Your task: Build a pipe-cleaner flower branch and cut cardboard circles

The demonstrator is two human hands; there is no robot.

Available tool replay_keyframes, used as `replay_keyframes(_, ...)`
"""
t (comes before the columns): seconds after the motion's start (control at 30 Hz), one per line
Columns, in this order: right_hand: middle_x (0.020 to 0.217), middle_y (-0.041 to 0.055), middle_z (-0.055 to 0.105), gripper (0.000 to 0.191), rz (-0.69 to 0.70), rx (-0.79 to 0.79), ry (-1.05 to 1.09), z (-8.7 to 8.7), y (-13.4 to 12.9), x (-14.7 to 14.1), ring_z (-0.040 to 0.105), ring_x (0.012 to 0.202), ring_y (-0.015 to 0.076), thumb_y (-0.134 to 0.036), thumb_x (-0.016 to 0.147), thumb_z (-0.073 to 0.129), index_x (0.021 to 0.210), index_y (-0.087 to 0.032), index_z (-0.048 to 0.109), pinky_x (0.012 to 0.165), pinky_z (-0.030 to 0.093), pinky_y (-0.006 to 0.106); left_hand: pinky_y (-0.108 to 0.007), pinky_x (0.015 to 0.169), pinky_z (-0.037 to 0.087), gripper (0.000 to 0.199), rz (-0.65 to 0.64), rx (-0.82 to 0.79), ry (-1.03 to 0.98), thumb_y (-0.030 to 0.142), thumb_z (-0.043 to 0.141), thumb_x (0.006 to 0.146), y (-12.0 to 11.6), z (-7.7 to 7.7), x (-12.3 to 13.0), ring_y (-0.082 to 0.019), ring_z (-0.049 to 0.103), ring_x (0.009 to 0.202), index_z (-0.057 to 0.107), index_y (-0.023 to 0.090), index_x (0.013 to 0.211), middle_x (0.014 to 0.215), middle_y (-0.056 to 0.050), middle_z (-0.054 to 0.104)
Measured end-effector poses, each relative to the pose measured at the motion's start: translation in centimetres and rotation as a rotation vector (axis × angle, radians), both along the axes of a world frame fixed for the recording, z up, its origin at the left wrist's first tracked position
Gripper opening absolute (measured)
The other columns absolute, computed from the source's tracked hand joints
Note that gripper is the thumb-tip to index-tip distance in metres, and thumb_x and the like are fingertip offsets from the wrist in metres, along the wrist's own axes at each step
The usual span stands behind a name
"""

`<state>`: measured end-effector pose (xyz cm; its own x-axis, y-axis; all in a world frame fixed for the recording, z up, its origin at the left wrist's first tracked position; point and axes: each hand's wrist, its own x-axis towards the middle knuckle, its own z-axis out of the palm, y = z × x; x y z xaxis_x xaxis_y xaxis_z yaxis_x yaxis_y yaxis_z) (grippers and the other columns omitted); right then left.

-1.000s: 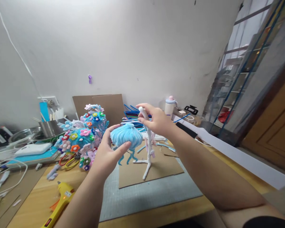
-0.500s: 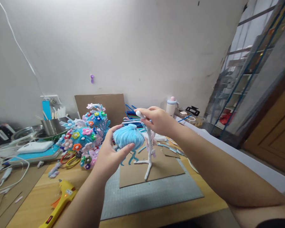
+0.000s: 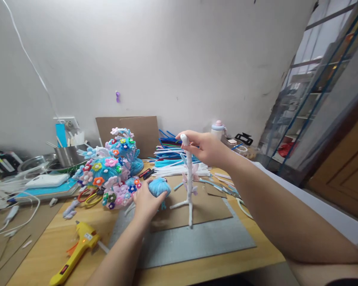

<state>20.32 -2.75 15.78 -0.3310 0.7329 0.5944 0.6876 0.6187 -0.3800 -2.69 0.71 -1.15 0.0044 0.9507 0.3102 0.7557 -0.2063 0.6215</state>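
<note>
My left hand (image 3: 147, 201) is wrapped round a light-blue fuzzy pipe-cleaner dome (image 3: 160, 186), low over the cardboard sheet (image 3: 209, 212). My right hand (image 3: 201, 147) pinches the bent top of a white wrapped stand (image 3: 189, 178), which stands upright on splayed feet on the cardboard. Pale pink pieces are fixed partway up its stem. Left of my left hand sits a finished-looking blue pipe-cleaner piece (image 3: 107, 171) covered in colourful small flowers. The underside of the dome is hidden by my fingers.
A yellow glue gun (image 3: 77, 250) lies at the left front, near scissors (image 3: 92, 200). A grey cutting mat (image 3: 197, 248) lies under the cardboard. Bundles of pipe cleaners (image 3: 179, 169) lie at the back. Behind my right hand stands a bottle (image 3: 217, 129). White cables (image 3: 30, 214) spread at far left.
My left hand has lowered the blue dome towards the cardboard, away from the stand's top. My right hand keeps its pinch on the stand, which now stands straighter and slightly further right.
</note>
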Motion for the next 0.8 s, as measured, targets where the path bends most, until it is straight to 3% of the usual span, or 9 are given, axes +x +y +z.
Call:
replay_keyframes(0.23,0.077,-0.0018,0.051,0.012,0.171,-0.113,0.298,-0.2,0.4,1.5,0.058,0.072,0.0141,-0.026,0.086,0.053,0.096,-0.021,0.053,0.066,0.047,0.029,-0.049,0.098,0.034,0.061,-0.068,-0.009,-0.185,0.042,0.076,0.058,-0.1,-1.7,0.3,-0.035,0.054,0.110,0.050,0.022,0.110,0.112,-0.010,0.061)
replay_keyframes(0.37,0.078,-0.0017,0.051,0.014,0.159,-0.104,0.345,-1.0,0.5,2.2,0.058,0.073,0.0146,-0.029,0.085,0.056,0.096,-0.023,0.051,0.068,0.048,0.030,-0.044,0.102,0.033,0.069,-0.107,-0.024,-0.412,0.041,0.078,0.056,0.0,-1.4,0.7,-0.031,0.049,0.118,0.048,0.022,0.114,0.122,-0.009,0.055)
replay_keyframes(0.47,0.080,-0.0008,0.053,0.014,0.119,-0.095,0.330,-1.6,0.3,2.5,0.058,0.071,0.0148,-0.031,0.086,0.055,0.097,-0.023,0.051,0.069,0.049,0.031,-0.039,0.097,0.039,0.078,-0.112,-0.121,-0.631,0.051,0.074,0.060,0.6,-0.5,1.1,-0.027,0.052,0.116,0.039,0.022,0.123,0.127,-0.011,0.052)
replay_keyframes(0.53,0.081,-0.0004,0.053,0.013,0.094,-0.080,0.307,-1.7,0.2,2.7,0.058,0.072,0.0150,-0.031,0.086,0.054,0.096,-0.023,0.052,0.070,0.049,0.031,-0.038,0.088,0.045,0.072,-0.136,-0.279,-0.762,0.063,0.063,0.068,1.0,0.2,1.3,-0.027,0.057,0.109,0.043,0.021,0.122,0.120,-0.011,0.058)
replay_keyframes(0.63,0.080,-0.0005,0.053,0.012,0.072,-0.054,0.284,-1.8,0.1,3.0,0.059,0.072,0.0152,-0.029,0.087,0.053,0.096,-0.022,0.052,0.069,0.049,0.030,-0.038,0.070,0.051,0.066,-0.235,-0.653,-0.890,0.074,0.042,0.074,1.7,1.3,1.4,-0.029,0.064,0.092,0.058,0.018,0.107,0.102,-0.012,0.067)
replay_keyframes(0.73,0.079,-0.0007,0.053,0.011,0.070,-0.033,0.267,-1.9,0.2,3.4,0.059,0.072,0.0153,-0.026,0.086,0.054,0.096,-0.022,0.052,0.067,0.049,0.029,-0.035,0.059,0.052,0.063,-0.318,-1.006,-0.930,0.070,0.036,0.080,2.2,1.8,1.5,-0.027,0.067,0.079,0.064,0.015,0.096,0.093,-0.014,0.070)
replay_keyframes(0.8,0.079,-0.0007,0.052,0.010,0.073,-0.022,0.260,-1.9,0.2,3.6,0.059,0.073,0.0154,-0.025,0.086,0.054,0.095,-0.022,0.052,0.067,0.049,0.029,-0.033,0.058,0.052,0.062,-0.332,-1.142,-0.935,0.065,0.031,0.085,2.6,1.8,1.9,-0.024,0.067,0.077,0.064,0.015,0.095,0.092,-0.014,0.070)
